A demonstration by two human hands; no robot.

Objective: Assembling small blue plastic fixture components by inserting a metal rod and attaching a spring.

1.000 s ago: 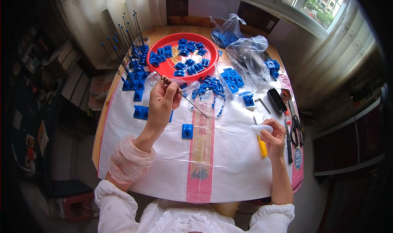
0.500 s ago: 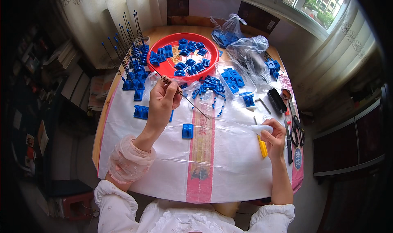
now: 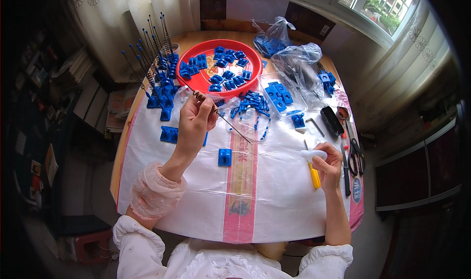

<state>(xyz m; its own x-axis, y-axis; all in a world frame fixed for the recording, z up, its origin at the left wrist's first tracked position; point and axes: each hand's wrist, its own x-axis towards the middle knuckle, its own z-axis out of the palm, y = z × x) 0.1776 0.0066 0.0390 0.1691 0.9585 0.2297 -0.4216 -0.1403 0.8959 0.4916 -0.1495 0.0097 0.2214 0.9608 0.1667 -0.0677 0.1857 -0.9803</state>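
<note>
The left hand (image 3: 195, 119) was closed around a thin metal rod with a coiled spring (image 3: 216, 113), held above the white sheet (image 3: 196, 200) that covered the table. The rod slanted from near the red tray (image 3: 253, 65) down toward the table's middle. The right hand (image 3: 327, 165) was curled around a small white piece (image 3: 313, 154), just beside a yellow-handled tool (image 3: 314, 175). A single blue block (image 3: 224, 157) lay between the hands. The tray held loose blue parts, and more sat in a clear box (image 3: 282, 97) and plastic bags (image 3: 299, 65). Scissors (image 3: 354, 149) lay at the right edge; upright rods on blue bases (image 3: 159, 90) stood at the left.
</note>
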